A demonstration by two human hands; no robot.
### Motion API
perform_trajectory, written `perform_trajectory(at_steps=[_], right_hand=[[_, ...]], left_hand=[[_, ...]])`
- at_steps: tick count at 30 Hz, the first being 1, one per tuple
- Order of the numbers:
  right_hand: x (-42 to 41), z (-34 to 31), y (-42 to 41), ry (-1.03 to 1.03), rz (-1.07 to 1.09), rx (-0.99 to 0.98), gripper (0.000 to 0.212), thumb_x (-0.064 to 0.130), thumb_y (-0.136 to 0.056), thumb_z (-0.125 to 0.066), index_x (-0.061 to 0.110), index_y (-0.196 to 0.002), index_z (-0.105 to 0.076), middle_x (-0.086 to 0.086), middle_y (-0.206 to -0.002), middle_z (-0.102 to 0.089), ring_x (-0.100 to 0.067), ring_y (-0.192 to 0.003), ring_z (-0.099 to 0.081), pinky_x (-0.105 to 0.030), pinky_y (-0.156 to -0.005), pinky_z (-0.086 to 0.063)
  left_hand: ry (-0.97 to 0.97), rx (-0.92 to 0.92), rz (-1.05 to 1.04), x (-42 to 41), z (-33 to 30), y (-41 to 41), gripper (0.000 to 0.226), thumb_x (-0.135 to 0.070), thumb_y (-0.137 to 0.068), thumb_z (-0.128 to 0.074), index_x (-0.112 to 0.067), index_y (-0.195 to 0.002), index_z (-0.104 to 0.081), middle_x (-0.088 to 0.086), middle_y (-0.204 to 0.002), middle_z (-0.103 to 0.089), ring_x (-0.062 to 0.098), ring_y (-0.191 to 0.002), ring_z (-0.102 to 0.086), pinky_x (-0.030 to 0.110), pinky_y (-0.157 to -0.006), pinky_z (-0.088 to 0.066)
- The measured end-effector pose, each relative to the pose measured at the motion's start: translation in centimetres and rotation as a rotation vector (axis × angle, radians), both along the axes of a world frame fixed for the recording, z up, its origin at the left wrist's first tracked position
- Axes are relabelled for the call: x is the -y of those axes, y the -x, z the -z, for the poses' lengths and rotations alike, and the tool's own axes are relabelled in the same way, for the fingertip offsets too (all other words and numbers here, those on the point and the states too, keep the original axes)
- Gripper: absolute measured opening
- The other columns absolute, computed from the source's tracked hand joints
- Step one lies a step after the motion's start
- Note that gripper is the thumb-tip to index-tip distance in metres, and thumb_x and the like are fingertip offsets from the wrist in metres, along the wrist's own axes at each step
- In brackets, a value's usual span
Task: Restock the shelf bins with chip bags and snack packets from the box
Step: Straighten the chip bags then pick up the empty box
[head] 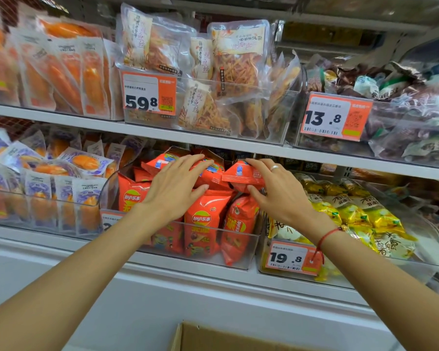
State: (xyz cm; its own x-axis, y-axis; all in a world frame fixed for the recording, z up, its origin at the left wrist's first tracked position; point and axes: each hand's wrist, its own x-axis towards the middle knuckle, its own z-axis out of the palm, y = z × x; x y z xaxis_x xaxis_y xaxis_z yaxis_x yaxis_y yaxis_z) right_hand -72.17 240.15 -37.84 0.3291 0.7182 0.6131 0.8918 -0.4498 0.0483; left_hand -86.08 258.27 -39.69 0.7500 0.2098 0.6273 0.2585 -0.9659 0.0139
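I am looking at a white shelving unit [213, 145] stacked with clear bins of snacks, and my work sits in the middle of the lower tier. The clear bin [238, 239] there is packed with orange chip bags [200, 219] standing upright, labels forward — I judge that is so shoppers can read them through the front wall. Beside it on the right is a bin of yellow packets [352, 211] with its price tag [289, 257] clipped on the front. At the bottom edge of my view the open cardboard box [213, 335] waits below the shelf, its contents hidden from me.

On top of the standing row lie a couple more orange bags. My left hand [174, 188] is spread flat over one of them, fingers straight, pressing it down and back so it clears the shelf above. My right hand [276, 188] pinches a small orange bag [241, 174] by its crimped edge, thumb beneath and fingers over the top, holding it just above the row — I judge I am tucking it into the last gap.
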Motion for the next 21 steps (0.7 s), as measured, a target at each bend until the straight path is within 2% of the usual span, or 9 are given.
perform_trajectory(at_steps=[8, 16, 21], right_hand=[[-0.25, 0.20, 0.33, -0.064, -0.006, 0.059, 0.054, 0.033, -0.085, -0.062, 0.018, -0.135, -0.047, -0.004, -0.126, -0.056, -0.027, -0.108, -0.055, -0.037, -0.084, -0.045], [-0.62, 0.47, 0.75, -0.079, 0.066, 0.036, 0.059, 0.032, -0.087, -0.062, 0.016, -0.140, -0.041, -0.006, -0.130, -0.054, -0.028, -0.113, -0.054, -0.036, -0.085, -0.046], [-0.09, 0.33, 0.73, -0.103, 0.026, -0.028, 0.040, 0.029, -0.089, -0.059, 0.023, -0.128, -0.050, -0.002, -0.112, -0.063, -0.026, -0.101, -0.060, -0.035, -0.068, -0.046]], left_hand=[[-0.024, 0.049, -0.005, 0.06, -0.08, 0.23, 0.057, -0.040, -0.093, -0.052, -0.024, -0.145, -0.036, -0.003, -0.149, -0.037, 0.017, -0.137, -0.032, 0.034, -0.112, -0.024], [-0.024, 0.027, -0.007, -0.12, 0.19, 0.20, 0.052, -0.039, -0.094, -0.050, -0.027, -0.143, -0.039, -0.005, -0.147, -0.039, 0.016, -0.134, -0.036, 0.033, -0.110, -0.027], [0.003, 0.014, -0.006, -0.08, 0.10, 0.28, 0.049, -0.037, -0.096, -0.048, -0.029, -0.143, -0.036, -0.009, -0.148, -0.036, 0.015, -0.132, -0.039, 0.031, -0.104, -0.034]])
